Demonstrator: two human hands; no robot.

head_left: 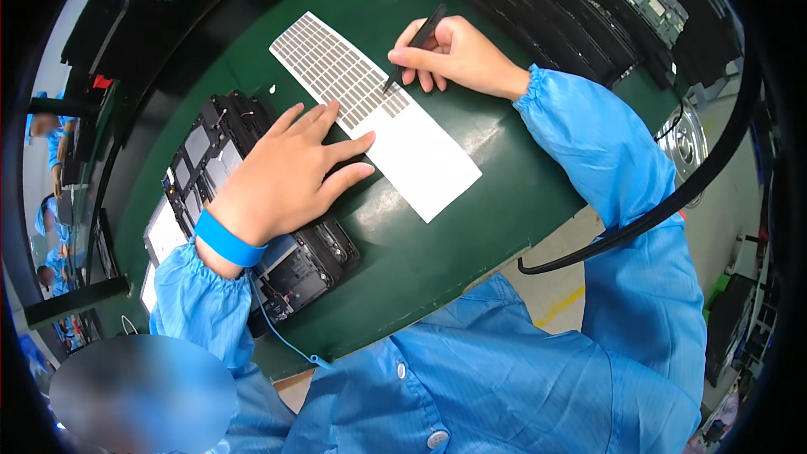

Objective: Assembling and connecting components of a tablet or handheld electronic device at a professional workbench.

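Tweezers (414, 49) in right hand (458, 55) grip, tip seemingly on sticker sheet (420, 151)

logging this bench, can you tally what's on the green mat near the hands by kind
white sheet of small grey stickers: 1, under the left hand's fingertips
black tweezers: 1, held in the right hand, tip on the sheet
black device frame: 1, under the left palm
blue wrist strap: 1, on the left wrist
total: 4
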